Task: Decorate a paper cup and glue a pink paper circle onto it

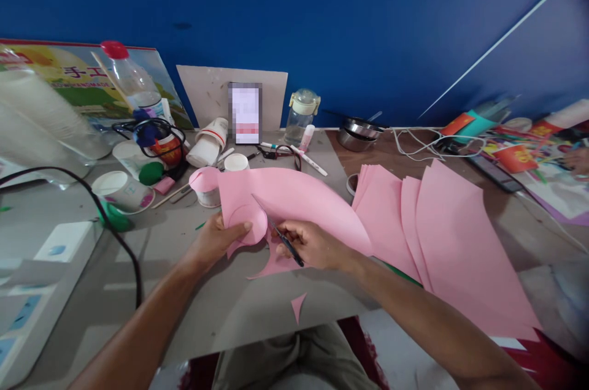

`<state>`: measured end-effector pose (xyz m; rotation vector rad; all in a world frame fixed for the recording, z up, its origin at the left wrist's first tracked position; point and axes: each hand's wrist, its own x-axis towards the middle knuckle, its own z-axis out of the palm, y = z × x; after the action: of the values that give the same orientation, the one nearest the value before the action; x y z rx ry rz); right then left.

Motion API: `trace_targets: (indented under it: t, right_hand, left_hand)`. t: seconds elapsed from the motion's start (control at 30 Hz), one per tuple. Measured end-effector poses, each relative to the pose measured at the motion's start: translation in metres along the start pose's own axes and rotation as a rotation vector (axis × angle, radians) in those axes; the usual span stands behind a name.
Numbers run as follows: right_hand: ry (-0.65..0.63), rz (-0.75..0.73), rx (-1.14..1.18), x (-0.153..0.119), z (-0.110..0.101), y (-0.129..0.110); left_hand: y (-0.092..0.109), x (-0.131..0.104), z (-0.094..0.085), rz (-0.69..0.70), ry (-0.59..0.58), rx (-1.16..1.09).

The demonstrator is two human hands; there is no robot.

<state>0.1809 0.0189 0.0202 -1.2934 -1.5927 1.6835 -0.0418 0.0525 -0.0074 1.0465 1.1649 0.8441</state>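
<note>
My left hand (216,237) pinches a sheet of pink paper (299,194), its thumb pressed on a rounded, partly cut circle (257,224). In my right hand (308,244) is a pair of scissors (288,244) with dark handles. The blades reach up and left into the paper along the circle's right side. Part of the sheet curls away to the right, and a cut strip hangs below the circle. A small pink scrap (298,307) lies near the table's front edge. Another rounded pink piece (205,179) rests on a paper cup behind my left hand.
Stacked pink sheets (455,224) lie at the right. Behind stand a phone (245,113), a lidded water bottle (302,114) and metal bowls (359,133). Paper cups (122,191), a plastic bottle (133,80) and a black cable (124,237) crowd the left. White cords (427,141) run at the back right.
</note>
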Motion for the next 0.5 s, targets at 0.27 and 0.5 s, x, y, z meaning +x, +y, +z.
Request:
trace_targets:
  t: [0.27,0.5]
  right_hand:
    - [-0.021,0.017,-0.039,0.0025,-0.0038,0.0041]
    - [-0.032,0.1,0.122,0.0001,-0.0053,0.0016]
  left_hand:
    - [0.0033,-0.0015,0.0016,-0.018,-0.005,-0.02]
    - [0.0042,-0.0006,0.003,0.042,-0.028,-0.142]
